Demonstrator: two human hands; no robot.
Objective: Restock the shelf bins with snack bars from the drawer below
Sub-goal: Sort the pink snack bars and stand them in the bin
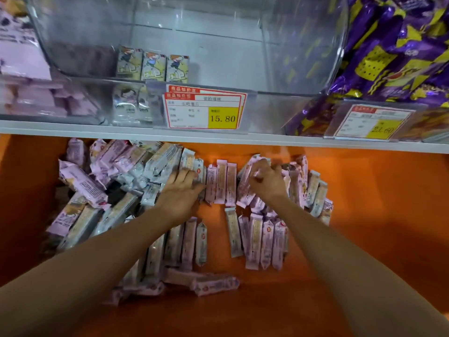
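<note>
Lilac-wrapped snack bars are heaped below the price tag | one row touched by flat-fingered left hand | a bunch gripped in curled right hand

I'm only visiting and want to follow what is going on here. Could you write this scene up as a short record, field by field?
Place: shop shelf above an open orange drawer
Drawer contents: snack bars in pale wrappers, some in rows, others heaped at left
Left hand: flat fingers rest on a row of bars
Right hand: grips a few bars
Middle bin: nearly empty, a few cartoon packets at its left
Beside it: purple packets at right
Price tag: 15.80
</note>
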